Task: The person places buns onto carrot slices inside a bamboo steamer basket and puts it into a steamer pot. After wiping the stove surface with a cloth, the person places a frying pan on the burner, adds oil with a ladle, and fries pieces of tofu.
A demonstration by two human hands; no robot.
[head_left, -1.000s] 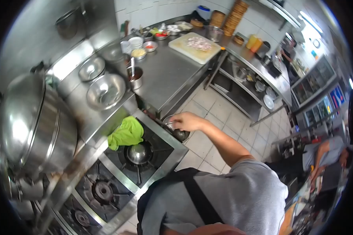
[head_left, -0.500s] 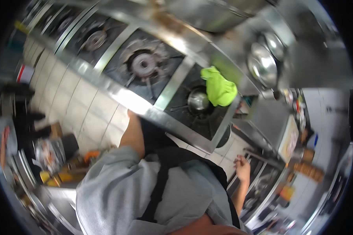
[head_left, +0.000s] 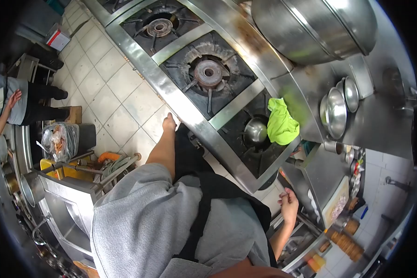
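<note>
A gas range framed in brushed stainless steel (head_left: 197, 121) is viewed from above, with the wearer's two bare hands on its near side. One second earlier, the right hand (head_left: 288, 204) was held over a round metal container beside the range's corner; it has since been withdrawn and is now held past that corner, apart from the range. Its fingers are bent and loosely parted, and nothing is seen gripped. The container cannot be made out clearly.

The view has also been turned, so that the left hand (head_left: 169, 123), barely shown a second ago, is now extended just beside the front rail. Its fingers are largely hidden; neither grip nor contact with the rail can be told.

The bright green, crumpled cloth (head_left: 282, 121) is still draped at the rear of the end burner, next to the small, rounded stainless-steel vessel (head_left: 255, 130) set on that burner. Both appear undisturbed. Beyond the corner, a pale rectangular chopping board (head_left: 343, 187) is seen with chopped pieces on it.

The reach to the container is judged to have been concluded, the work at the burner being left unadvanced in the interval.
</note>
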